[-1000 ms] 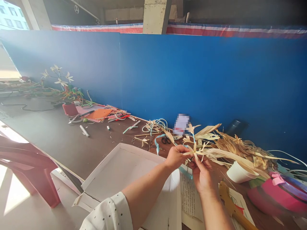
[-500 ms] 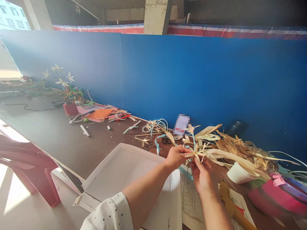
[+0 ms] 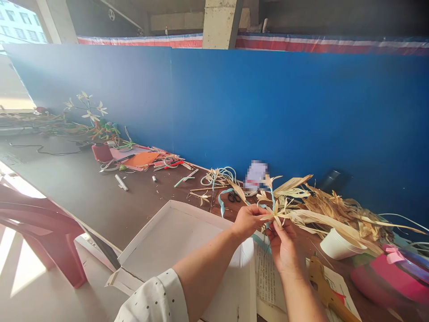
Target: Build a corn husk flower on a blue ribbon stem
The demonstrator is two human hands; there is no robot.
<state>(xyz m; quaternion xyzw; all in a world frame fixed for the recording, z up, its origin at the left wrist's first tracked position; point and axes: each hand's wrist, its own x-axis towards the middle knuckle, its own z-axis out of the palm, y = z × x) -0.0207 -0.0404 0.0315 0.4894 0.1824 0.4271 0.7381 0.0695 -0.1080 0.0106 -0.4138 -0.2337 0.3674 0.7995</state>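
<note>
Between my two hands is a pale corn-husk flower on a stem partly wrapped in light blue, with more husk blooms farther up it. My left hand pinches petals on the flower's left side. My right hand grips it from below, thumb on a lower petal; the other fingers are partly hidden. A light blue ribbon curls on the table behind my left hand, beside black scissors. Dry corn husks lie heaped to the right of my hands.
An open white cardboard box lies under my left forearm. At right are a white cup, a yellow glue gun on printed paper and a pink bag. A blue partition runs behind the table; a red chair stands left.
The whole view has shifted slightly, so things appear a little farther right. Both hands keep their hold on the flower, with barely any finger movement.
</note>
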